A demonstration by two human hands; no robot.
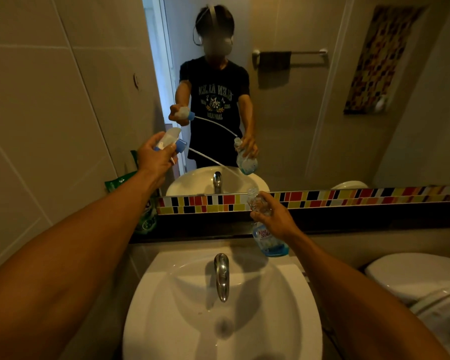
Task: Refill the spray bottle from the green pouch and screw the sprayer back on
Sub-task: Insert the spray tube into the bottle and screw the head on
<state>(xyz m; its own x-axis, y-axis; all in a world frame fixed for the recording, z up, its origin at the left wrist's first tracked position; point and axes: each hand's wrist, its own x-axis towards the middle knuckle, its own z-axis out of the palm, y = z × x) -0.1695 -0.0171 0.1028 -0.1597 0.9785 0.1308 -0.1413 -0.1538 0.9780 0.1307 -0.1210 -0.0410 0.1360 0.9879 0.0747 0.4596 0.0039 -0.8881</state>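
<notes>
The left hand [153, 154] is clamped on the white-and-blue trigger sprayer [170, 142], its thin dip tube [213, 161] trailing toward the clear plastic spray bottle [266, 229] gripped by the right hand [276, 216] above the white sink [166, 307]. Lifting the tube fully clear and keeping the bottle upright seems wise before reaching for the green pouch [140, 209] on the worktop by the wall.

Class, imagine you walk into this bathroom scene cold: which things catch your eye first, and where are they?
First, the white and blue trigger sprayer head, raised in the left hand at upper left, its long thin dip tube trailing towards the clear plastic spray bottle with blue liquid, held by the right hand above the white oval washbasin. Behind the left forearm, a green refill pouch leans against the tiled wall.
</notes>
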